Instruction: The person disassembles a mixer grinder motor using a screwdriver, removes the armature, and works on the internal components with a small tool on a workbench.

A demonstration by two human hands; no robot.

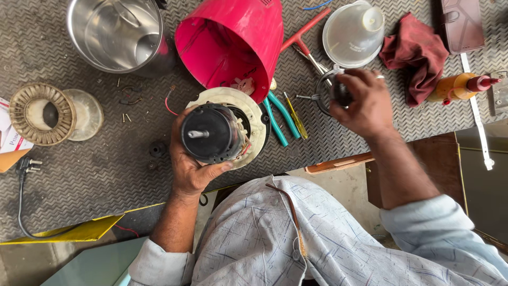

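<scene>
My left hand (189,164) grips a black electric motor (210,132) with a short metal shaft pointing up at me; a round cream base plate (253,110) sits behind it. My right hand (365,103) is closed around a small dark round part (340,91) over the metal mesh table (95,175), just below a clear plastic dome (353,33). A pink plastic housing (233,42) lies tipped on its side just above the motor, its open mouth facing down-left.
A steel jar (119,33) stands at top left, a ribbed round ring (42,114) at left. Teal-handled pliers (280,119), a yellow screwdriver (295,116), a red T-handled tool (304,33), a maroon rag (415,53) and an orange squeeze bottle (459,86) lie around. Small screws are scattered.
</scene>
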